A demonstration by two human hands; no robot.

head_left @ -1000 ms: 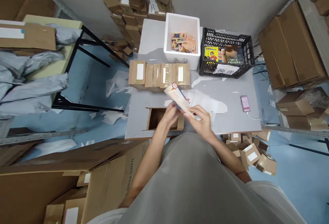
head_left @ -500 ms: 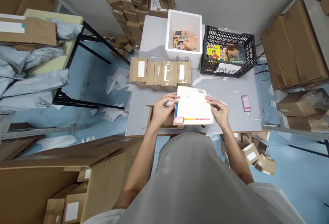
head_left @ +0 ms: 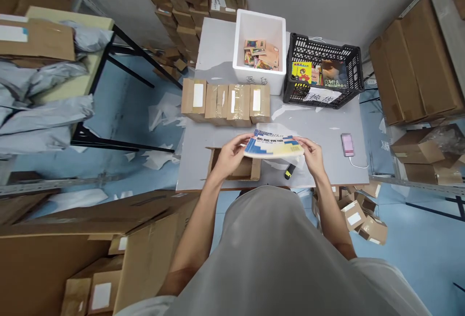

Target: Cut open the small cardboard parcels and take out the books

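Observation:
A book (head_left: 274,142) with a blue, white and yellow cover is held above the near part of the table, tilted so its cover looks foreshortened. My left hand (head_left: 232,154) grips its left edge between thumb and fingers. At the opposite edge, my right hand (head_left: 310,154) pinches it in the same way. Beneath my left hand lies an open cardboard box (head_left: 241,170), partly hidden by that hand and forearm. A black and yellow cutter-like tool (head_left: 289,171) rests on the table near the front edge.
Several taped cartons (head_left: 218,103) form a row on the grey table (head_left: 334,161). Behind them stand a white foam box (head_left: 259,80) and a black crate (head_left: 323,98), both containing books. A phone (head_left: 348,144) lies at right. A large carton (head_left: 152,243) is at lower left.
The book has turned over from its white barcoded back to its blue and yellow cover, now tilted flatter. The tool and box interior show more. Both hands still grip the book.

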